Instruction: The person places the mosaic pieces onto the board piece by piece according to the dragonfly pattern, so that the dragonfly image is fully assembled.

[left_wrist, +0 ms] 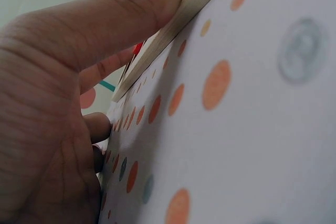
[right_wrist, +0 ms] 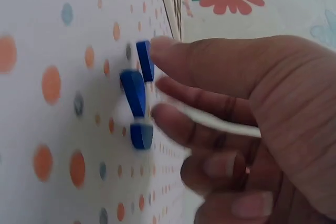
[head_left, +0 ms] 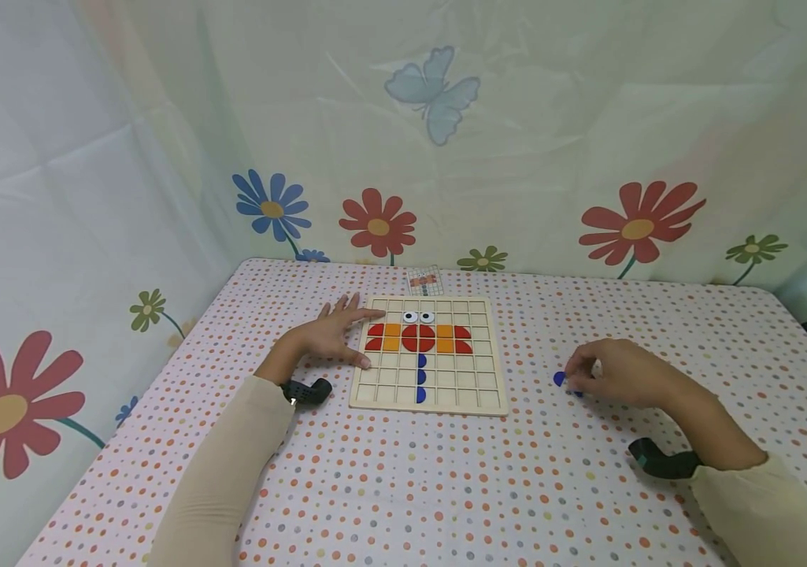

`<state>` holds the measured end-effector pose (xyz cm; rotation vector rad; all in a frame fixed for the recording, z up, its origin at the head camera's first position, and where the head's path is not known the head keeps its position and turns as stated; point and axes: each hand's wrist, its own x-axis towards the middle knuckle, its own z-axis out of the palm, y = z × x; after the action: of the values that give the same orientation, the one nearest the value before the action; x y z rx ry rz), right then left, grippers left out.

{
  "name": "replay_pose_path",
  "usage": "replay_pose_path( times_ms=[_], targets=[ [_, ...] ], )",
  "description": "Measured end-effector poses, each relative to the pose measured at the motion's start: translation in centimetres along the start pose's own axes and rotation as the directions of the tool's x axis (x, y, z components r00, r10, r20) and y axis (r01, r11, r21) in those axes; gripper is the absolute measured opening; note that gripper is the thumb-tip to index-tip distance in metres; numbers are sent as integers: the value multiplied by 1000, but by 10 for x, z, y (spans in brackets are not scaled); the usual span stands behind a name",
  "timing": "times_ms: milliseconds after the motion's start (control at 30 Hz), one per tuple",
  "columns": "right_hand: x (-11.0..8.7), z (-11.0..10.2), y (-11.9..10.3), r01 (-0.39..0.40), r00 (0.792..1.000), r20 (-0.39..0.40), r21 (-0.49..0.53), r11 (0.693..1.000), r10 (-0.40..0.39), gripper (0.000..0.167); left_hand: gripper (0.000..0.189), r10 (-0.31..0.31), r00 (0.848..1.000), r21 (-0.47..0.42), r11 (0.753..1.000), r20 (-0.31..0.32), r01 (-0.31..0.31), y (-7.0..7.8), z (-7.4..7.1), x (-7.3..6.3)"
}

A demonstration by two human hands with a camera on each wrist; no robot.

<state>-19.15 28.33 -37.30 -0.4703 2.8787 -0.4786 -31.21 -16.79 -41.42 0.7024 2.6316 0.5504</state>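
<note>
A wooden grid board [head_left: 470, 386] lies on the table. Set in its cells are two white eye pieces [head_left: 410, 316], red curved pieces [head_left: 419, 338], orange squares [head_left: 392, 337] and a column of blue half-circles [head_left: 421, 376]. My left hand [head_left: 335, 331] rests at the board's left edge with thumb and forefinger spread onto it. To the right of the board, my right hand [head_left: 619, 372] reaches down to loose blue pieces [right_wrist: 134, 93] with its thumb and fingertips apart. The thumb tip is close to one blue piece [right_wrist: 145, 60]; whether they touch, I cannot tell.
A small printed card [head_left: 424, 281] with a similar picture lies behind the board. The table has a dotted cloth [head_left: 389, 488]. A flowered curtain [head_left: 531, 157] hangs behind and to the left. Dark wrist cameras [head_left: 661, 461] sit under both wrists.
</note>
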Motion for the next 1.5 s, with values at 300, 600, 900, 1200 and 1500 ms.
replay_pose_path(
  times_ms=[300, 600, 900, 1200, 1500],
  targets=[
    [1, 9, -16, -122, 991, -61, 6, 992, 122, 41, 102, -2, 1000, -3, 1000, -4, 2, 0, 0, 1],
    [1, 12, -19, -158, 984, -87, -34, 987, 154, 36, 101, 0, 1000, -1, 1000, -7, 0, 0, 1, 1],
    [2, 13, -23, -156, 983, -97, -28, 987, 153, 30, 101, -9, 1000, 6, 1000, -3, 9, 0, 0, 2],
    [5, 15, -27, -124, 984, -131, -19, 992, 120, 30, 101, -14, 1000, 5, 1000, 2, 14, 1, -1, -1],
    [6, 13, -54, -61, 985, -161, 42, 997, 67, 29, 102, -18, 1000, -13, 1000, 7, 18, 3, -1, 0]
  ],
)
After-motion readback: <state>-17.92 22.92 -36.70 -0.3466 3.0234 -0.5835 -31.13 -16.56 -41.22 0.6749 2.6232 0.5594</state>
